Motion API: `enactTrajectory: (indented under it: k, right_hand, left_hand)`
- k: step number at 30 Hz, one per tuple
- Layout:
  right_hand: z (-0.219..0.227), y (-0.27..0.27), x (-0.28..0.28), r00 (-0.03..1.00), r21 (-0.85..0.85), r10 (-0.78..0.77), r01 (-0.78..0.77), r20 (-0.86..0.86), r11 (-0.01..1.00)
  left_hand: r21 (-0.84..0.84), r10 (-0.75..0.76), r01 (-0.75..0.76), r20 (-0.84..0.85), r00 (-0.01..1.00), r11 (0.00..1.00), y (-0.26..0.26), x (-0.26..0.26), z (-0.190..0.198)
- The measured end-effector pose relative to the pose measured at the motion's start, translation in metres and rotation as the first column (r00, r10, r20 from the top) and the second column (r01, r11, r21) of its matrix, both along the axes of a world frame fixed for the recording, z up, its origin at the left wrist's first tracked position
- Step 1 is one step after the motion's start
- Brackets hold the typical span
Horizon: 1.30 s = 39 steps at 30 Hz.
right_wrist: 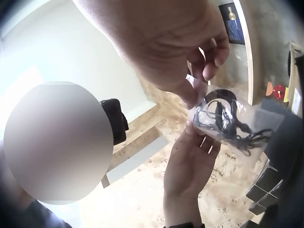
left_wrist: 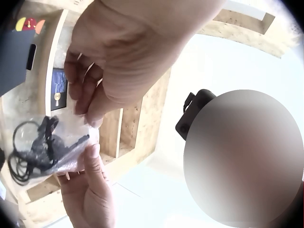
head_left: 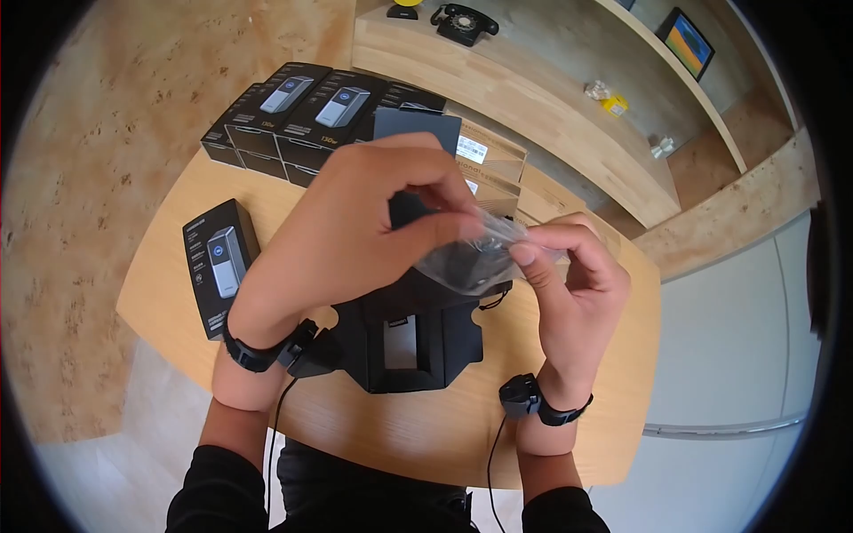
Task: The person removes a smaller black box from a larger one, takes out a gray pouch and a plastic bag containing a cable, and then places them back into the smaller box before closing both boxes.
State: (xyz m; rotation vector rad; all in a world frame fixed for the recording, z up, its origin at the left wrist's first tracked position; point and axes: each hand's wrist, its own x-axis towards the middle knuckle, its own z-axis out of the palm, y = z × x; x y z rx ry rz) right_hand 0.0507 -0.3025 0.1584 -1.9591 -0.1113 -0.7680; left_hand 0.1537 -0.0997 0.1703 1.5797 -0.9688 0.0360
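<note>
Both hands hold a clear plastic bag [head_left: 475, 266] up over the table, pinching its upper edge close together. My left hand [head_left: 364, 231] grips it between thumb and fingertips from the left. On the other side my right hand [head_left: 582, 275] pinches the edge with thumb and index finger. Coiled black cable [left_wrist: 47, 147] shows through the plastic in the left wrist view. Beneath the hands sits an opened black box [head_left: 462, 342] with flaps spread and a pale grey inside area [head_left: 401, 345]; the bag and left hand hide part of it.
A black product box [head_left: 218, 266] lies at the table's left. Several like it [head_left: 311, 102] are stacked at the back, beside brown cardboard boxes [head_left: 502, 160]. Behind the table runs a wooden shelf [head_left: 533, 98] with a black telephone [head_left: 464, 22]. Cords hang from both wrist cameras.
</note>
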Motion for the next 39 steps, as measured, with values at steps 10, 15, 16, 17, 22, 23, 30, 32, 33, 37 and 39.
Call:
enactTrajectory:
  k: [10,15,16,17,22,23,30,32,33,37,39]
  right_hand:
    - [0.008,-0.004,-0.005,0.994,-0.22,0.014,0.01,0.107,0.975]
    - [0.022,0.005,-0.019,0.903,-0.414,-0.078,0.269,0.422,0.87]
    - [0.024,0.008,-0.025,0.865,-0.402,-0.042,0.275,0.5,0.873]
    - [0.022,0.023,-0.03,0.831,-0.351,0.015,0.218,0.556,0.911]
    - [0.019,0.038,-0.045,0.67,-0.445,0.429,-0.162,0.606,0.881]
    - [0.019,0.037,-0.044,0.65,-0.452,0.429,-0.145,0.627,0.88]
    - [0.022,0.04,-0.08,0.763,-0.41,0.25,0.021,0.596,0.912]
    - [0.006,0.054,-0.065,0.743,-0.388,0.215,0.066,0.634,0.919]
    - [0.002,0.038,-0.054,0.734,-0.536,0.363,0.003,0.574,0.844]
    - [0.01,0.036,-0.076,0.875,-0.582,0.295,-0.018,0.384,0.813]
    - [0.018,0.029,-0.069,0.811,-0.633,0.351,0.029,0.467,0.774]
  left_hand:
    - [0.066,0.046,-0.053,0.105,0.993,0.996,0.002,-0.004,0.011]
    - [-0.083,0.132,-0.132,-0.017,0.991,0.988,0.008,-0.002,0.006]
    - [-0.151,0.12,-0.125,-0.041,0.992,0.981,0.01,0.003,0.0]
    - [-0.163,0.136,-0.147,-0.076,0.988,0.976,0.01,0.004,0.0]
    - [-0.137,0.186,-0.198,-0.098,0.978,0.971,0.011,0.006,-0.001]
    - [-0.142,0.183,-0.197,-0.104,0.978,0.97,0.008,0.006,-0.001]
    - [-0.181,0.121,-0.133,-0.078,0.99,0.974,0.007,0.005,-0.002]
    - [-0.184,0.145,-0.16,-0.09,0.985,0.97,0.007,0.002,-0.001]
    - [-0.19,0.145,-0.163,-0.104,0.984,0.968,0.005,0.001,-0.001]
    - [-0.124,0.195,-0.204,-0.081,0.977,0.971,0.008,0.001,0.001]
    - [-0.165,0.176,-0.188,-0.087,0.981,0.968,0.006,0.002,0.001]
